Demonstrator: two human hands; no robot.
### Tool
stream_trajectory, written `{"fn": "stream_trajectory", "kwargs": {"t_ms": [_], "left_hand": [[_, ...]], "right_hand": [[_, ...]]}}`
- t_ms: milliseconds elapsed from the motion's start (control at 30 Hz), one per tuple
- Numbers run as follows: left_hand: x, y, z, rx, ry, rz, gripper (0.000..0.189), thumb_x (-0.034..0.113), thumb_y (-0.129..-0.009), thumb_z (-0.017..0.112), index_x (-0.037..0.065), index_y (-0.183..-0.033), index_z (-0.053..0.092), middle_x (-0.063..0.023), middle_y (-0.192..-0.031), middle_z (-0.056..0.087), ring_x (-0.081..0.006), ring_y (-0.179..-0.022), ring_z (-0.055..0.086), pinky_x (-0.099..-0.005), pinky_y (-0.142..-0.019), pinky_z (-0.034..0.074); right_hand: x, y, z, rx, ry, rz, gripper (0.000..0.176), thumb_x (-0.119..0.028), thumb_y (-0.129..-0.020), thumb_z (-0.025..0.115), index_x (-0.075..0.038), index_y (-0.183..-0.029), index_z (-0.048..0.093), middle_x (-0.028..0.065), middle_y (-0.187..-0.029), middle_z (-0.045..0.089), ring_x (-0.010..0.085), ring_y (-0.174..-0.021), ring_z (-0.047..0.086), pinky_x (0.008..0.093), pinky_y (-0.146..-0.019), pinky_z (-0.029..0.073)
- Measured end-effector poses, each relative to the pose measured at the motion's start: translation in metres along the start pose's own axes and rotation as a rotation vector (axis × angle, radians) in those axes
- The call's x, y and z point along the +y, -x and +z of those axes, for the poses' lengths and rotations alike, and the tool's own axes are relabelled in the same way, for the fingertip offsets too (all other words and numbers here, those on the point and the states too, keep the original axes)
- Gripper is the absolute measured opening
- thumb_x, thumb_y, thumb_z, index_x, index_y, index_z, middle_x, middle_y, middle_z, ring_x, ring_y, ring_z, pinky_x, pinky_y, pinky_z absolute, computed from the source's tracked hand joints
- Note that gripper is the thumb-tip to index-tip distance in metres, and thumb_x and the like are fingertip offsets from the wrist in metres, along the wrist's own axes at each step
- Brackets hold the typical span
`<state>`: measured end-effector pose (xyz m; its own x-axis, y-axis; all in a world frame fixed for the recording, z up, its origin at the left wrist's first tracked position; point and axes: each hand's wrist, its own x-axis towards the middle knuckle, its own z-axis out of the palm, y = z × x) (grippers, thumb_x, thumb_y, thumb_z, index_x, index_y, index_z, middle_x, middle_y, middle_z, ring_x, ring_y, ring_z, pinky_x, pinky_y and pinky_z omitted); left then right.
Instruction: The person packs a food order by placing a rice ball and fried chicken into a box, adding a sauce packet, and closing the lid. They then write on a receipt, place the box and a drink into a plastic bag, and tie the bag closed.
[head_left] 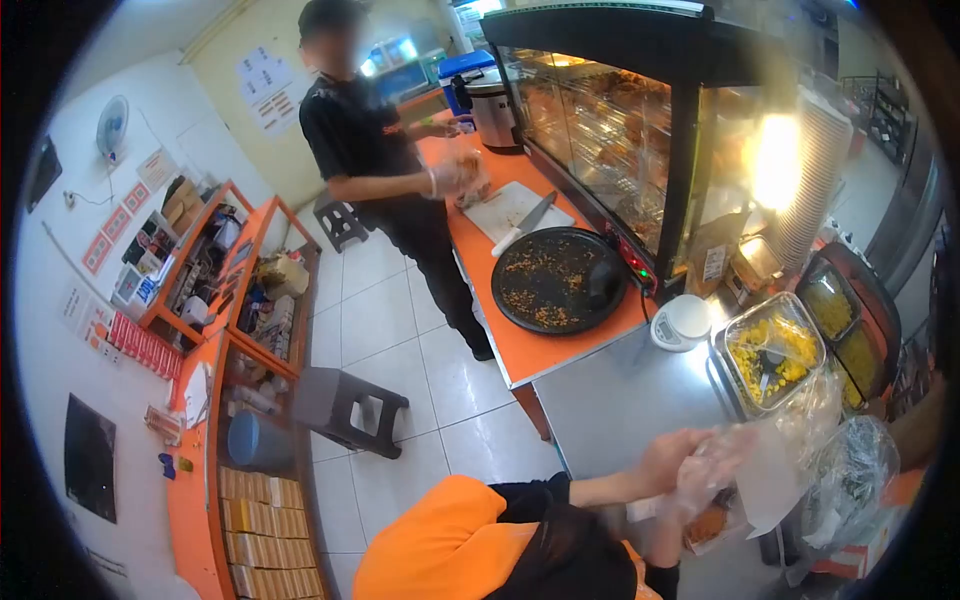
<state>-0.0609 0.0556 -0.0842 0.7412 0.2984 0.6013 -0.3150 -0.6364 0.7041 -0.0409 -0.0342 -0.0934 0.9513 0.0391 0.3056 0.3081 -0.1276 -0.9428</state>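
Observation:
My left hand is closed on the loose, clear plastic glove around my right hand. The two hands overlap, and blur hides the right fingers. Below them stands an open white box with its lid raised. Inside it lies a browned piece of fried food. Past the box is a clear plastic bag with dark contents I cannot make out.
A metal tray of yellow food and a small white scale stand on the steel counter. A black round tray and a knife lie farther off. Another person works beside the lit display case. A stool occupies the floor.

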Motion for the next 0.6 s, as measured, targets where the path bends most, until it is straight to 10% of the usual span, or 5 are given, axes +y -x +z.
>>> {"fn": "stream_trajectory", "kwargs": {"t_ms": [167,367,533,600], "left_hand": [[-0.020,-0.001,-0.003,-0.063,-0.009,0.023,0.032,0.014,-0.075,0.058,0.010,-0.105,0.049,-0.0094,-0.065,0.055,-0.0249,-0.055,0.056,-0.0329,-0.049,0.045],[-0.035,0.001,-0.002,-0.174,0.010,-0.048,0.026,0.015,-0.077,0.055,0.010,-0.102,0.046,-0.0142,-0.070,0.058,-0.0321,-0.063,0.059,-0.0373,-0.051,0.045],[-0.063,-0.019,-0.016,-0.050,0.026,-0.275,0.028,0.008,-0.077,0.052,0.011,-0.103,0.040,-0.0192,-0.070,0.057,-0.0378,-0.066,0.058,-0.0423,-0.056,0.045],[-0.085,-0.043,-0.037,0.089,0.000,-0.497,0.031,0.007,-0.076,0.052,0.011,-0.103,0.039,-0.0200,-0.068,0.056,-0.0392,-0.065,0.058,-0.0432,-0.056,0.045]], "right_hand": [[0.031,0.024,0.022,-0.041,0.174,-0.073,0.051,-0.013,-0.084,0.049,0.000,-0.130,0.030,0.0159,-0.133,0.033,0.0272,-0.124,0.029,0.0366,-0.102,0.024],[0.040,0.034,0.027,-0.094,0.191,-0.076,0.053,-0.014,-0.085,0.048,0.000,-0.132,0.027,0.0159,-0.135,0.030,0.0268,-0.125,0.028,0.0369,-0.102,0.023],[0.028,0.045,0.009,-0.519,0.102,0.431,0.053,-0.016,-0.088,0.044,0.001,-0.134,0.024,0.0179,-0.138,0.024,0.0256,-0.130,0.019,0.0377,-0.103,0.020],[-0.004,0.059,0.009,-0.672,-0.055,0.091,0.047,-0.013,-0.089,0.045,0.001,-0.131,0.029,0.0175,-0.133,0.032,0.0249,-0.125,0.029,0.0366,-0.100,0.026]]}}
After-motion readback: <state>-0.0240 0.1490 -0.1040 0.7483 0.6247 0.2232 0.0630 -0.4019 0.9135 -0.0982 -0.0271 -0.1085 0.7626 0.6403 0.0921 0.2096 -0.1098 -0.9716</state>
